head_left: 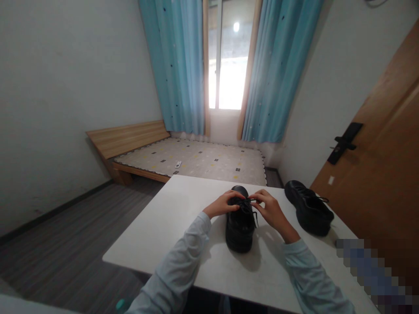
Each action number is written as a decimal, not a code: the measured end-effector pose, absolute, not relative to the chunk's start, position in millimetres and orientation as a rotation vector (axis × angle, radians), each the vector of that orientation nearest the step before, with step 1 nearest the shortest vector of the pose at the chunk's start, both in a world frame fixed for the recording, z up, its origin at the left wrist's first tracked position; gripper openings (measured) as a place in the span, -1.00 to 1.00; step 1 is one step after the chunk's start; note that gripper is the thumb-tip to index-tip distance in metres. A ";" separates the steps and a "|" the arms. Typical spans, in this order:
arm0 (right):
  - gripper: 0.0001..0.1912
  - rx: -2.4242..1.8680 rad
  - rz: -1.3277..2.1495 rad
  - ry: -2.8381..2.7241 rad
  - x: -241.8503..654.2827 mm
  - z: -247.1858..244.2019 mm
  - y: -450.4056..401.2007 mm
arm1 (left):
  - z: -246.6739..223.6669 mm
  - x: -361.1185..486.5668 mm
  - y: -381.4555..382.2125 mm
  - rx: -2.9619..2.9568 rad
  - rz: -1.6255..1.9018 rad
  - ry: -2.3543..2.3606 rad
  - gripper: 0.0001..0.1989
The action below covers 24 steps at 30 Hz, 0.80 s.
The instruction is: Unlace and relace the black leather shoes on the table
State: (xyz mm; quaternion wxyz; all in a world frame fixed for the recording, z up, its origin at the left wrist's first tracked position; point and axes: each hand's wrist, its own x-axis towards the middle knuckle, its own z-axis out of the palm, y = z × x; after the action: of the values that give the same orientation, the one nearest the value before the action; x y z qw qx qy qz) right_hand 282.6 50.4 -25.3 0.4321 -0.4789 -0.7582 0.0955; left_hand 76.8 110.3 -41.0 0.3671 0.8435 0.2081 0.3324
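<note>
While the left hand point(225, 204) and right hand point(266, 207) pinch its dark laces point(245, 203), the black shoe point(240, 233) looks chunky, thick-soled.

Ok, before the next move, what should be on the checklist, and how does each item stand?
1. Left hand at the middle shoe: ok.
2. Right hand at that shoe's laces: ok.
3. Middle shoe upright on the white table: ok.
4. Other shoe apart from both hands: ok.
5. Laces knotted: cannot tell; fingers and dark-on-dark hide it.
</note>
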 end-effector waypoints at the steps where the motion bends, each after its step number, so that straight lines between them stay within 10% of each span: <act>1: -0.90 -1.198 0.211 -1.900 284.2 -26.5 51.4 | -40.6 76.8 110.1 2.168 0.855 0.533 -0.62; 13: -0.91 -1.266 0.151 -1.727 296.1 -32.5 55.3 | -38.8 75.6 109.8 2.182 0.824 0.546 -0.63; 24: -0.68 -1.181 0.982 -1.222 310.8 -29.3 54.1 | -39.2 75.6 109.9 2.188 0.826 0.526 -0.61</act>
State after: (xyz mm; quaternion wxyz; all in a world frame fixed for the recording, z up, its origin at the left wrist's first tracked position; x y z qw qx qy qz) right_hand 310.8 54.1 -29.3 0.5559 -0.5003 -0.5175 0.4157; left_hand 75.6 109.9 -39.2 0.3637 0.8503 0.2043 0.3209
